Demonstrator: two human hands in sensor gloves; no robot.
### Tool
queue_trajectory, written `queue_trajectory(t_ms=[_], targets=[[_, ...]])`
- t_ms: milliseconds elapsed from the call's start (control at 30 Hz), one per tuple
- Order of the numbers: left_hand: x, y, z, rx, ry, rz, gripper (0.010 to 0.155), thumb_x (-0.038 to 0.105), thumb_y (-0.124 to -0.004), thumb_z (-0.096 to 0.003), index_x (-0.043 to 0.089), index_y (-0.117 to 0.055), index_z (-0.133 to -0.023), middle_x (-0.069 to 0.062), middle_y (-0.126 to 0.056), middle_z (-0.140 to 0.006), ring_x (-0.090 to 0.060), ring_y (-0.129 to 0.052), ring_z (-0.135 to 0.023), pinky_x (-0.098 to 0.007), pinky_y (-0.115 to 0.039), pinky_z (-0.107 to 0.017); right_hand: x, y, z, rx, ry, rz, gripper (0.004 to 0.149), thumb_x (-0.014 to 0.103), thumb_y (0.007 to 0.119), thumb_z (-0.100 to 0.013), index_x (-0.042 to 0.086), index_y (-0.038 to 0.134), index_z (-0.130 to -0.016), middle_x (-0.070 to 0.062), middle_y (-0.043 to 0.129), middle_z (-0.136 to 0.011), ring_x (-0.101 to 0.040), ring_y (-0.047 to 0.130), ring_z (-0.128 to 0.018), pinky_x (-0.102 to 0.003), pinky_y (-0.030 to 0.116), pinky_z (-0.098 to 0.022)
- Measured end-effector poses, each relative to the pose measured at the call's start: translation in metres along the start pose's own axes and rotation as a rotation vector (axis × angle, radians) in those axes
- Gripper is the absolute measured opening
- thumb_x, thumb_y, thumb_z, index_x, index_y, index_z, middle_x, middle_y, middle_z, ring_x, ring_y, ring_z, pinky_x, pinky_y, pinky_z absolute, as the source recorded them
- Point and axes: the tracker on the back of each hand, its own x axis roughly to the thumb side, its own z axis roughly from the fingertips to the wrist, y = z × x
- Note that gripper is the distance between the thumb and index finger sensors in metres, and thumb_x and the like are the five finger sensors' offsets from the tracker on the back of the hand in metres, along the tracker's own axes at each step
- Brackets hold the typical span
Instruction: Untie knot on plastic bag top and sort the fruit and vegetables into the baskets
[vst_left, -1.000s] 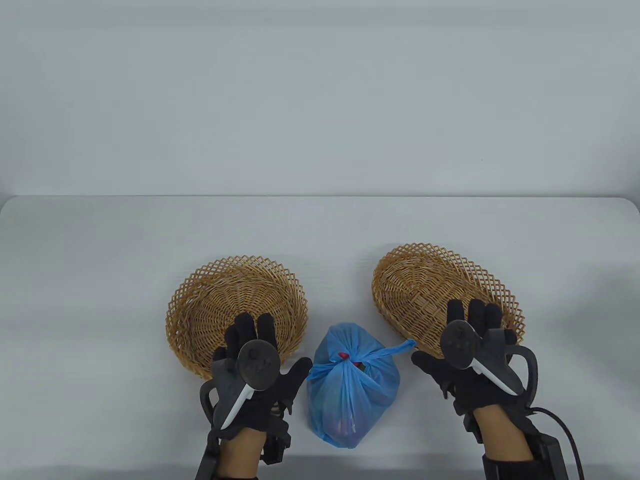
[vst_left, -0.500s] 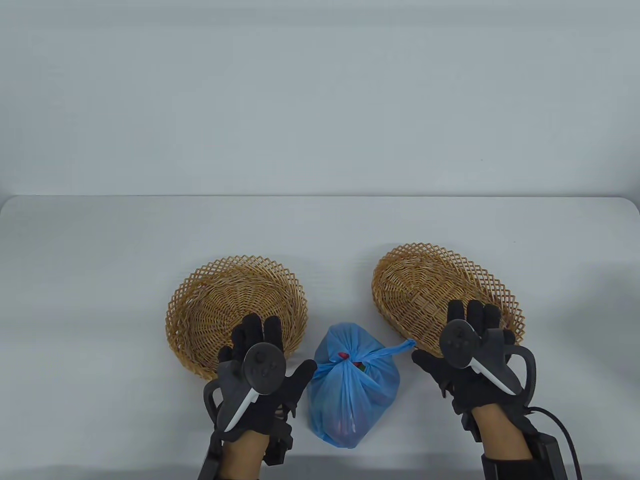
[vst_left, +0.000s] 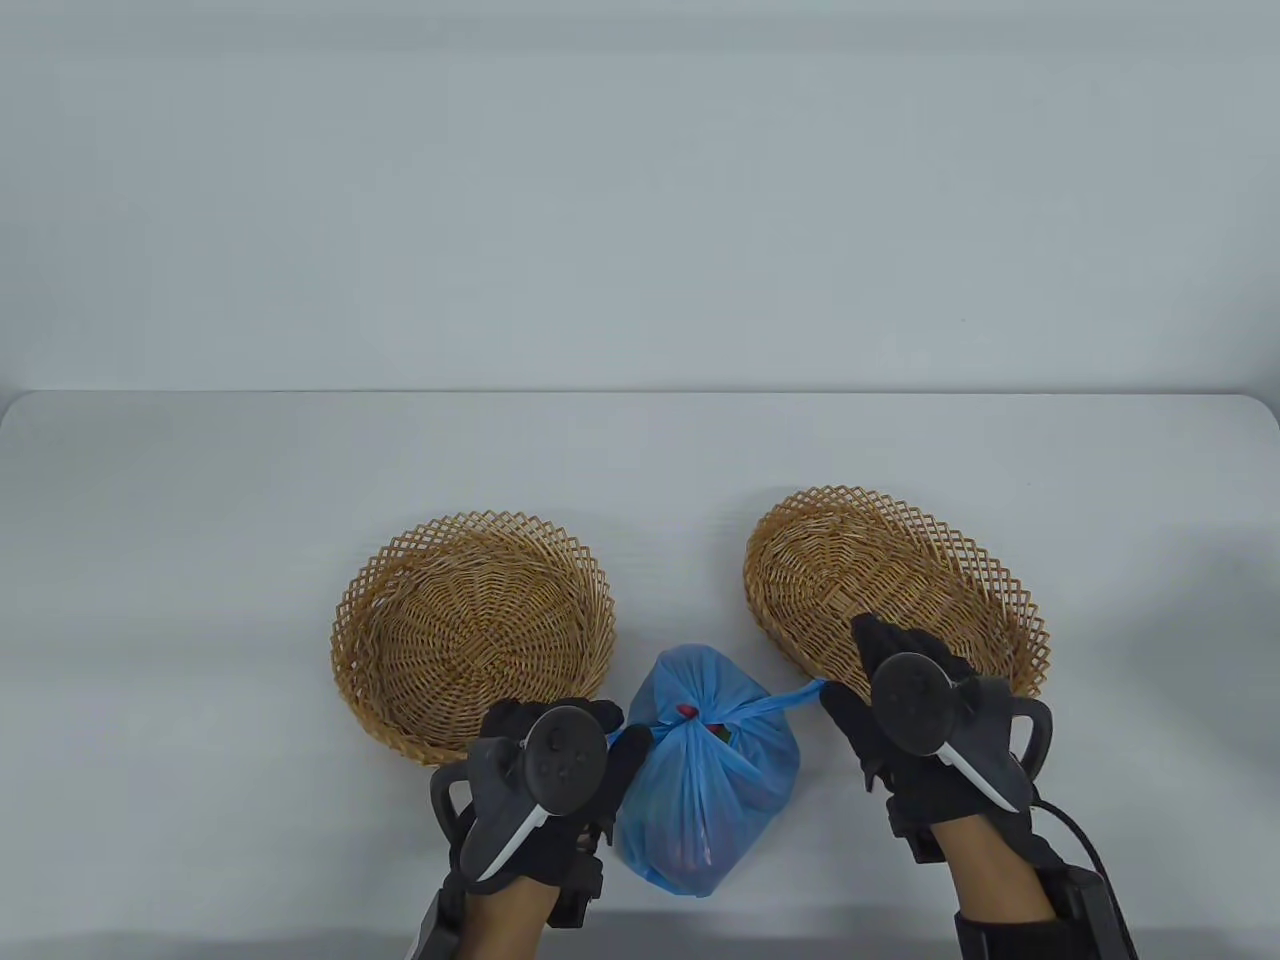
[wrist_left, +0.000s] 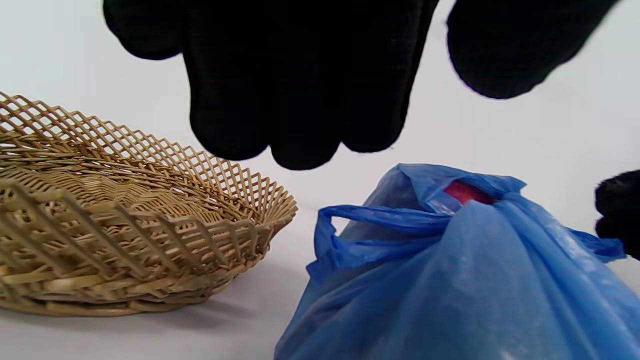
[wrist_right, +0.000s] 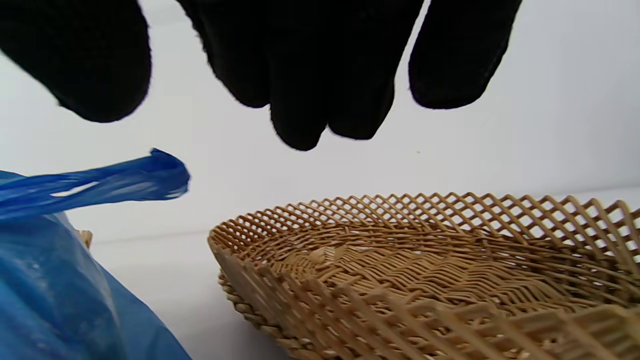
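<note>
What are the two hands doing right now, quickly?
Left hand: open, holding nothing, beside the blue bag.
Right hand: open, holding nothing, by the bag's right tail.

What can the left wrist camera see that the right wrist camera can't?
Only the left wrist view shows the knot on the bag top with something red peeking out, and the left basket. Only the right wrist view shows the right basket and the bag's free tail sticking out sideways. Both show the blue bag, black gloved fingers hanging above it without touching, and the white table.
</note>
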Motion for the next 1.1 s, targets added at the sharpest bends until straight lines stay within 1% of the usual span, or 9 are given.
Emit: queue_trajectory(t_ms=[133, 267, 333, 400, 467, 700, 867, 1000, 1100], targets=[[0.006, -0.011, -0.003, -0.081, -0.028, 0.012, 0.056, 0.064, -0.072, -0.0415, 0.027, -0.092, -0.078, 0.001, -0.102, -0.078, -0.03, -0.101, -0.075, -0.059, -0.061, -0.074, 0.014, 0.007, 0.002, 0.017, -0.058, -0.102, 0.058, 0.049, 0.078, -0.044, 0.03, 0.064, -0.097, 0.001, 0.085, -0.099, -0.025, 0.083, -0.097, -0.055, 0.067, -0.072], [0.014, -0.025, -0.005, -0.18, -0.075, -0.013, 0.063, 0.065, -0.073, -0.0411, 0.025, -0.084, -0.089, -0.003, -0.095, -0.089, -0.033, -0.095, -0.082, -0.061, -0.059, -0.074, 0.034, 0.02, 0.006, 0.11, -0.154, -0.083, 0.068, 0.046, 0.077, -0.045, 0.034, 0.045, -0.104, 0.005, 0.065, -0.113, -0.021, 0.062, -0.113, -0.057, 0.058, -0.079], [0.018, -0.031, -0.007, -0.233, -0.095, -0.022, 0.067, 0.066, -0.073, -0.0408, 0.024, -0.079, -0.093, -0.004, -0.091, -0.094, -0.034, -0.093, -0.085, -0.062, -0.058, -0.074, 0.043, 0.028, 0.007, 0.181, -0.19, -0.07, 0.073, 0.046, 0.077, -0.045, 0.034, 0.038, -0.105, 0.005, 0.056, -0.117, -0.022, 0.054, -0.116, -0.058, 0.055, -0.08], [0.02, -0.038, -0.007, -0.294, -0.112, 0.0, 0.069, 0.066, -0.073, -0.041, 0.023, -0.076, -0.096, -0.007, -0.087, -0.097, -0.036, -0.09, -0.088, -0.064, -0.056, -0.074, 0.05, 0.034, 0.008, 0.253, -0.213, -0.08, 0.074, 0.045, 0.078, -0.045, 0.033, 0.037, -0.105, 0.003, 0.056, -0.117, -0.024, 0.057, -0.114, -0.058, 0.055, -0.08], [0.021, -0.042, -0.008, -0.325, -0.122, 0.009, 0.072, 0.066, -0.073, -0.0411, 0.022, -0.072, -0.098, -0.007, -0.083, -0.101, -0.036, -0.087, -0.091, -0.064, -0.054, -0.074, 0.054, 0.036, 0.008, 0.272, -0.223, -0.08, 0.075, 0.045, 0.08, -0.044, 0.029, 0.04, -0.105, -0.001, 0.067, -0.112, -0.025, 0.072, -0.106, -0.056, 0.059, -0.077], [0.02, -0.044, -0.009, -0.358, -0.121, 0.041, 0.073, 0.066, -0.07, -0.0416, 0.023, -0.068, -0.101, -0.007, -0.076, -0.106, -0.037, -0.081, -0.096, -0.065, -0.051, -0.076, 0.058, 0.022, 0.015, 0.181, -0.244, -0.065, 0.065, 0.049, 0.08, -0.042, 0.019, 0.065, -0.097, -0.007, 0.095, -0.084, -0.026, 0.099, -0.073, -0.054, 0.073, -0.066], [0.02, -0.043, -0.009, -0.335, -0.105, 0.031, 0.068, 0.062, -0.074, -0.0421, 0.024, -0.07, -0.099, -0.004, -0.078, -0.105, -0.036, -0.082, -0.096, -0.065, -0.051, -0.076, 0.06, 0.012, 0.019, 0.174, -0.274, -0.125, 0.052, 0.05, 0.081, -0.041, 0.018, 0.083, -0.083, -0.005, 0.107, -0.061, -0.024, 0.107, -0.051, -0.052, 0.081, -0.056], [0.021, -0.041, -0.009, -0.289, -0.093, 0.004, 0.052, 0.05, -0.08, -0.0447, 0.029, -0.079, -0.092, 0.0, -0.086, -0.099, -0.031, -0.09, -0.091, -0.063, -0.054, -0.077, 0.063, 0.009, 0.022, 0.138, -0.283, -0.07, 0.049, 0.05, 0.081, -0.041, 0.021, 0.086, -0.08, -0.004, 0.108, -0.058, -0.024, 0.107, -0.049, -0.051, 0.081, -0.055], [0.021, -0.038, -0.008, -0.254, -0.085, -0.008, 0.043, 0.044, -0.083, -0.0453, 0.032, -0.084, -0.087, 0.003, -0.091, -0.094, -0.028, -0.094, -0.087, -0.062, -0.057, -0.077, 0.061, 0.007, 0.023, 0.042, -0.248, -0.039, 0.051, 0.05, 0.082, -0.041, 0.023, 0.082, -0.084, -0.003, 0.105, -0.067, -0.024, 0.105, -0.058, -0.052, 0.079, -0.058]])
